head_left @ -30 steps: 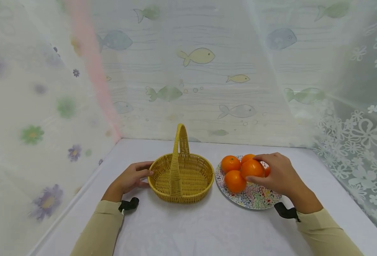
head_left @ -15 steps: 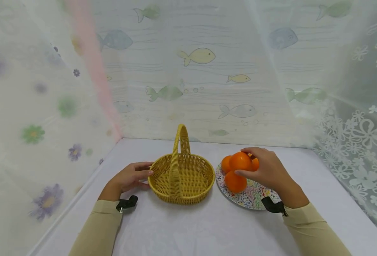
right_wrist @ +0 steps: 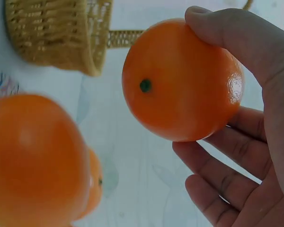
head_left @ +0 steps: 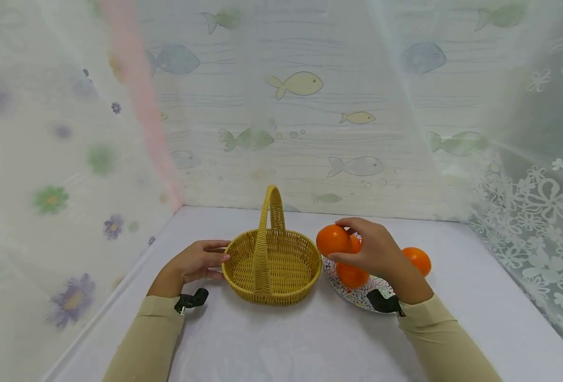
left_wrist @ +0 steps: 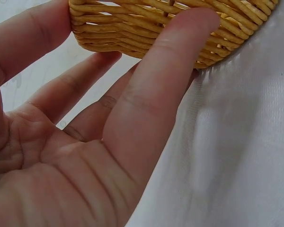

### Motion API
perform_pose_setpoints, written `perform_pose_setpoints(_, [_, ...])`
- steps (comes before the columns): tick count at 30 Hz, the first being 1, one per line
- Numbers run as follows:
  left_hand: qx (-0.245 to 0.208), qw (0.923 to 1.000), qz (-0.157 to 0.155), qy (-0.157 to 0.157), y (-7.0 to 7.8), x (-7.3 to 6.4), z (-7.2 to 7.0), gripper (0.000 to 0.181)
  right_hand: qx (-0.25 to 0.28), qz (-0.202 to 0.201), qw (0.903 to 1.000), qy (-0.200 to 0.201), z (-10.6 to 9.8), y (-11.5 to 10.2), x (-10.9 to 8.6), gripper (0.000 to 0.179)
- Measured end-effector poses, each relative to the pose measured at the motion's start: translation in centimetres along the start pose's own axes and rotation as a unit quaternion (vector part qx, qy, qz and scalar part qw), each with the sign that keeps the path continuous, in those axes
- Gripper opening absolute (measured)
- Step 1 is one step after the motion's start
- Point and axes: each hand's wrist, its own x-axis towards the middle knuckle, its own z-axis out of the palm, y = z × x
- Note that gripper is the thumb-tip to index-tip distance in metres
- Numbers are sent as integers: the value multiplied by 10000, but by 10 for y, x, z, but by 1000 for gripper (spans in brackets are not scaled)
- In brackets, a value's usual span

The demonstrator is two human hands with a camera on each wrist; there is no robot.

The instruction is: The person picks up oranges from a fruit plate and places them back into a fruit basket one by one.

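My right hand (head_left: 374, 249) holds an orange (head_left: 331, 240) between thumb and fingers, raised beside the right rim of a yellow wicker basket (head_left: 286, 270). Up close in the right wrist view, this orange (right_wrist: 180, 85) is glossy with a green stem spot. My left hand (head_left: 195, 265) touches the basket's left end. Its fingers are fairly straight, and the thumb (left_wrist: 156, 85) lies against the woven outer wall (left_wrist: 128, 28). No fruit shows inside the upright basket. Under the right hand, a patterned plate (head_left: 353, 298) bears more oranges, including a front one (head_left: 353, 276), partly hidden.
Another orange (head_left: 416, 261) sits on the right side, partly behind the right forearm. A tall arched handle (head_left: 262, 249) spans the basket. White cloth (head_left: 281, 339) covers the table. Printed curtains (head_left: 281, 132) stand behind and at both sides.
My right hand has lifted an orange off the plate and carried it left, close to the basket. The orange at the right has come into sight. The left hand stays on the basket.
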Motion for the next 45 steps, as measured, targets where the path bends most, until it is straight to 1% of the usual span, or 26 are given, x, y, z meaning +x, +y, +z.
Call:
perform_pose_setpoints(7, [-88, 10000, 4, -18, 0, 1, 0, 64, 178, 39, 9996, -217, 11, -13, 10, 68])
perform_pose_setpoints(13, [-62, 10000, 2, 45, -1, 0, -1, 64, 408, 125, 9984, -376, 19, -20, 14, 68])
perform_pose_setpoints(18, [-60, 10000, -33, 25, -1, 1, 0, 65, 526, 203, 9978, -339, 28, -24, 13, 66])
perform_pose_setpoints(22, [-83, 9999, -84, 58, -2, 2, 0, 64, 532, -2, 9983, -253, 40, -27, 13, 65])
perform_pose_setpoints(26, [-66, 9999, -114, 55, -3, 2, 0, 63, 563, -224, 9974, -385, 53, -28, 13, 63])
perform_pose_setpoints(31, [-48, 10000, -55, -13, -2, 1, -1, 63, 681, -318, 9957, -538, 64, -28, 13, 57])
perform_pose_setpoints(38, [-47, 9999, -89, -27, -4, 0, -3, 67, 515, -132, 9950, -849, 72, -29, 11, 55])
perform_pose_setpoints(42, [-60, 9999, -83, -58, -4, 0, -3, 67, 370, -99, 9959, -816, 77, -30, 11, 56])
perform_pose_setpoints(45, [-70, 9999, -65, -51, -4, 1, -3, 66, 312, -149, 9965, -757, 81, -29, 11, 56])
